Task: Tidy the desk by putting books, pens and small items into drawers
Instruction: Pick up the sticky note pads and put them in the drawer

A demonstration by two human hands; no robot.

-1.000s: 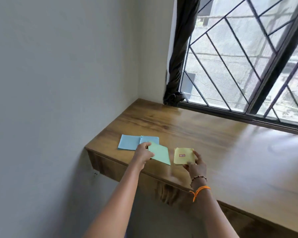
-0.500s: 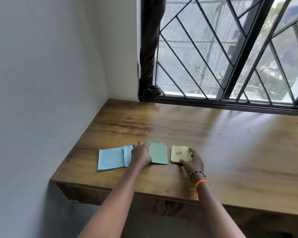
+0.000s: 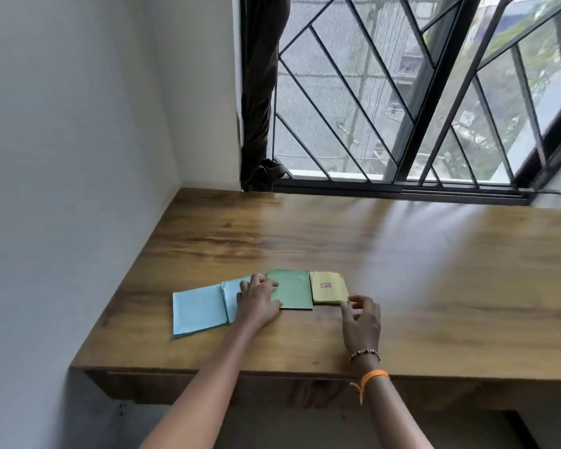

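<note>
Wrists: we see our right forearm nearest us, with a thin orange thread band (image 3: 373, 374) and a dark beaded bracelet (image 3: 364, 353) above it, both over the front edge of the brown wood-grain desk (image 3: 434, 303).
Right hand: our right hand (image 3: 360, 322) sits on the desk just nearer than the small pale yellow booklet (image 3: 327, 287), fingers loosely spread; the fingertips (image 3: 350, 299) reach the booklet's near right corner, and we cannot tell whether they touch it. It grips nothing.
Left hand: our left hand (image 3: 258, 299) lies flat, fingers slightly apart and nearly straight, pressing down where the light blue booklet (image 3: 199, 308) meets the green booklet (image 3: 291, 289). It curls round nothing.
Booklets: all three lie flat in a row on the desk, in its near left part. Blue is farthest left on the desk and looks like two overlapping blue pieces, green is in the middle, yellow is right of green and touching or almost touching it. Yellow carries a small red-printed label (image 3: 325, 285).
Desk: its far half reflects daylight; the left side meets the plain white wall (image 3: 78, 157).
Window: beyond the desk's far edge stands a black-framed window with a diagonal metal grille (image 3: 353, 102).
Curtain: a dark bunched curtain (image 3: 259, 92) hangs at the window's left end, above the desk's far left corner.
</note>
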